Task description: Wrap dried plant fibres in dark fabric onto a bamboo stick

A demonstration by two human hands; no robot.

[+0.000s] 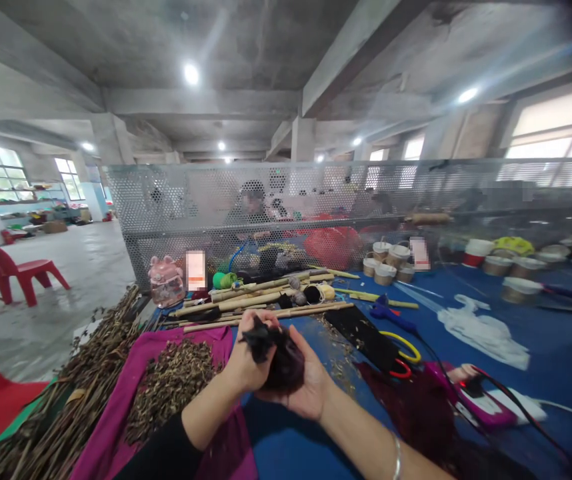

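Note:
A dark purple-black fabric bundle (287, 365), rounded below and bunched at its top, is held between both hands above the blue table (291, 440). My left hand (252, 369) is closed around its gathered neck, with black loose ends sticking out. Cupped under and along its right side is my right hand (312, 390), fingers curled against the fabric. What the bundle contains is hidden. To the left, a heap of dry brown plant bits (171, 380) lies on a magenta cloth (93, 443). Dark red sheer fabric (411, 407) lies to the right.
Dried stalks (66, 393) are piled at far left. Sticks (256, 293) and yarn balls lie ahead, before a perforated metal screen (191, 200). Rightward are scissors with yellow handles (406, 345), a glue gun (391, 315), lidded cups (383, 273), a white plastic bag (486, 333) and cables.

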